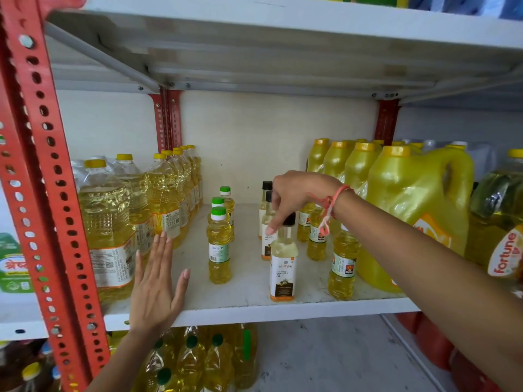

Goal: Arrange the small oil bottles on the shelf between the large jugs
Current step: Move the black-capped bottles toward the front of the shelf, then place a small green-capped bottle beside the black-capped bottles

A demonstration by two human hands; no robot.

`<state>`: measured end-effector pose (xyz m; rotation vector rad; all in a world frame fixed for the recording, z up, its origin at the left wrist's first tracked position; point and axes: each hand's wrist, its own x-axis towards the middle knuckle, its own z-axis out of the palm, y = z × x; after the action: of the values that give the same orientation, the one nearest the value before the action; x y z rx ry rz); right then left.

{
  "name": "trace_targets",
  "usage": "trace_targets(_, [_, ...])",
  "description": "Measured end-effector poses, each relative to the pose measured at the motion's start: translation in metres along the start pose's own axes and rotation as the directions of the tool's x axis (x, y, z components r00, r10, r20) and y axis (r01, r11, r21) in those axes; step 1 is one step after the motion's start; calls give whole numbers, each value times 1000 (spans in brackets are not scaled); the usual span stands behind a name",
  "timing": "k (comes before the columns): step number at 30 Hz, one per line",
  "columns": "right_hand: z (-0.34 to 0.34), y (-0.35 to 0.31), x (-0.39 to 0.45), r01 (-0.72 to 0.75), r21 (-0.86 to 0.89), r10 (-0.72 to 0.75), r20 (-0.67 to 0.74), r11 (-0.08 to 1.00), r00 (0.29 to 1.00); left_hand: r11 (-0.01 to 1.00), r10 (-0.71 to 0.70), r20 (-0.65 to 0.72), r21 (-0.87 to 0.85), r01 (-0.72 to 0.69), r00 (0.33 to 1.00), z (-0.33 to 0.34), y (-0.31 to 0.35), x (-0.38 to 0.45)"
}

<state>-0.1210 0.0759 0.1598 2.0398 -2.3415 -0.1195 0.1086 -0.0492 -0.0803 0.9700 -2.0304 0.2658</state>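
On the white shelf (249, 295), small bottles stand in rows between big ones. Three green-capped oil bottles (219, 246) line up front to back in the middle. To their right stand black-capped coconut oil bottles; my right hand (294, 200) grips the cap of the front coconut oil bottle (283, 267), which stands upright near the shelf's front edge. Small yellow bottles with labels (342, 264) stand beside it on the right. My left hand (155, 281) is flat with fingers spread, at the shelf's front left, next to the large clear oil bottles (107, 227).
Yellow jugs with handles (413, 210) fill the shelf's right side. A red perforated upright (51, 193) stands at the left. More oil bottles (198, 360) sit on the shelf below. The shelf above (283, 38) hangs low over the bottles.
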Motion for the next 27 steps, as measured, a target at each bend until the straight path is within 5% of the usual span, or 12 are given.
trace_targets(4, [-1,-33,20,107,85,-90,-181,991,979,997,74,11,24,-74,997,3,3,-2])
trace_targets(12, [21,-77,57,146,-22,-146,-298,989,943,999,36,-41,-2,-36,998,6,0,-4])
trace_targets(15, [20,-79,67,142,-30,-145,-268,989,952,1000,31,-51,0,-32,998,6,-1,-5])
trace_targets(22, [10,-78,86,78,205,-90,48,976,995,1000,30,-45,5,-30,999,6,0,-5])
trace_targets(27, [10,-87,75,137,147,-128,-67,980,989,1000,26,-42,17,-25,999,6,-1,-4])
